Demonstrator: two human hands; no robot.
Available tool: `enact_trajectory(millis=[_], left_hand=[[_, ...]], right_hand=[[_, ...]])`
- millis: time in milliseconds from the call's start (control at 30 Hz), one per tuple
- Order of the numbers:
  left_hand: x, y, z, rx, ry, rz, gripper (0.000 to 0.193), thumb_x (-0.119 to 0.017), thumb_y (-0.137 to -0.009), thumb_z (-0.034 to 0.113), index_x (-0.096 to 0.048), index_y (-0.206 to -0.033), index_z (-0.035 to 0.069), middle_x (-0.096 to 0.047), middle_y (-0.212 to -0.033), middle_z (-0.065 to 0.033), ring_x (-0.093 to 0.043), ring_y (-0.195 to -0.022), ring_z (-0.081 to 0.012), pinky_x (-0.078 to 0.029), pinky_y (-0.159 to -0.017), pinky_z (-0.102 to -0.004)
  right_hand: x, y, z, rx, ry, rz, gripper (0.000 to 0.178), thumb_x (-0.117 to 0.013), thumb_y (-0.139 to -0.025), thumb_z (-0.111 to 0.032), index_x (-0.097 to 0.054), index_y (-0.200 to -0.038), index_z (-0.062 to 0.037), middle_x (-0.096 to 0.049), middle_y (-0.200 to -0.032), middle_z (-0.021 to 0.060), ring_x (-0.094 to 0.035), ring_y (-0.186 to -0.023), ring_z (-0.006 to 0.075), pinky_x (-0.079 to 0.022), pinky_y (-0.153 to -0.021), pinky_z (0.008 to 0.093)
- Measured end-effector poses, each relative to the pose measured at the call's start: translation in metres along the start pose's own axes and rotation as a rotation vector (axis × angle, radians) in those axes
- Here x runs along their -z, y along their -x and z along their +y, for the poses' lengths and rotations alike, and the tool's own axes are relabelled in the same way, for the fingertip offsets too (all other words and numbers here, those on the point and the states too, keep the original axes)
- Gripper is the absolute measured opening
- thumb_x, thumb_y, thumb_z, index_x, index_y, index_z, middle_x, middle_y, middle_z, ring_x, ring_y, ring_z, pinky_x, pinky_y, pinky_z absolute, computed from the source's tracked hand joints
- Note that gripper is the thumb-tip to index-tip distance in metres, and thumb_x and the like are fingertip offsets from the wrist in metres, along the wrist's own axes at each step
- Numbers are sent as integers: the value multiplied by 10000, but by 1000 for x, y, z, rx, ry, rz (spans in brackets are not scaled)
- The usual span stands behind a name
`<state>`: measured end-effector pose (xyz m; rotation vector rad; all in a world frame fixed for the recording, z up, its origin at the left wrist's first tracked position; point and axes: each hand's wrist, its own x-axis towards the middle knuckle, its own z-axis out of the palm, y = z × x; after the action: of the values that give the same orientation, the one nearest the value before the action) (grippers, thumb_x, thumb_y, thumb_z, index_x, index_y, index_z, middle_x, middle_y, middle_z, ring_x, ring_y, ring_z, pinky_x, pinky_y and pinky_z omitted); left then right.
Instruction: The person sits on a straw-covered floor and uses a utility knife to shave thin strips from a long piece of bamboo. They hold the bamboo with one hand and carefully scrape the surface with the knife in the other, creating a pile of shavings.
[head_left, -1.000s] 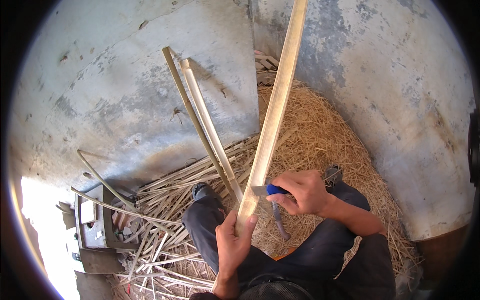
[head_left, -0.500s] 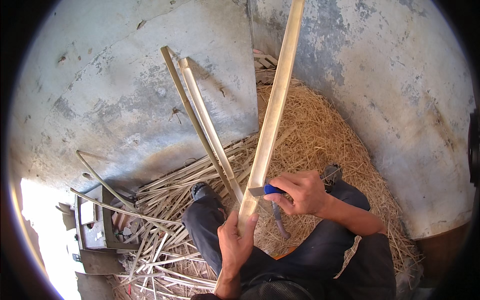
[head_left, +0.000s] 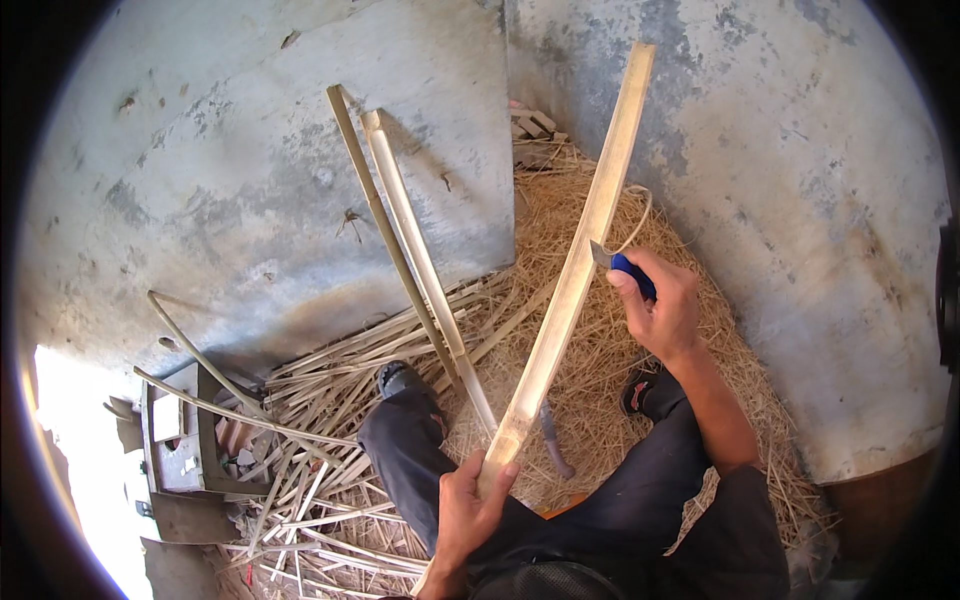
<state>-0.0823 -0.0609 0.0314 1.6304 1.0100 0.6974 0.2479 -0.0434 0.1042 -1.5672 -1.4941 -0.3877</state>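
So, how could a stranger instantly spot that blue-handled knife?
Find the heap of tan strands; a long, pale bamboo strip slants in front of it. Partway up, the right hand grips a grey-bladed, blue-handled knife. Its blue stands out from the surrounding tan.

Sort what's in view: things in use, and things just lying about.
In use:
- bamboo strip, gripped by the left hand
- blue-handled knife, in the right hand
- thin curled sliver, by the blade

Apparently just about:
- two lengths leaning on the wall
- loose strips
- straw-like heap
- grey box
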Motion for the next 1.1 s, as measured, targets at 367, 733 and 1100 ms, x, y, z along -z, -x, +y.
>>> enact_trajectory(millis=[367, 733, 1100], left_hand=[[13, -11, -26, 48, 42, -210, 308, -816, -962, 252, -670, -1009, -15, -612, -662, -37, -525, -620, -75, -433, -570, -299], [-18, -52, 13, 12, 127, -97, 309, -796, -993, 273, -674, -1063, -3, -628, -714, 7, -552, -593, -52, -426, -535, -253], [-32, -44, 16, -116, -121, 138, 290, -800, -980, 259, -701, -985, -14, -606, -648, -139, -535, -541, -178, -448, -557, -350]], right_hand=[[2, 3, 10, 27, -48, -115, 335, -732, -1018, -363, -738, -1025, -28, -716, -791, 80, -670, -595, 192, -510, -532, 314], [-1, 6, 5, 76, -69, -128, 299, -765, -990, -333, -736, -1036, -39, -725, -821, 93, -705, -639, 219, -534, -563, 330], [-3, 11, 9, 139, -89, -126, 304, -749, -1000, -365, -732, -1006, -61, -704, -753, 64, -668, -567, 196, -490, -503, 327]])
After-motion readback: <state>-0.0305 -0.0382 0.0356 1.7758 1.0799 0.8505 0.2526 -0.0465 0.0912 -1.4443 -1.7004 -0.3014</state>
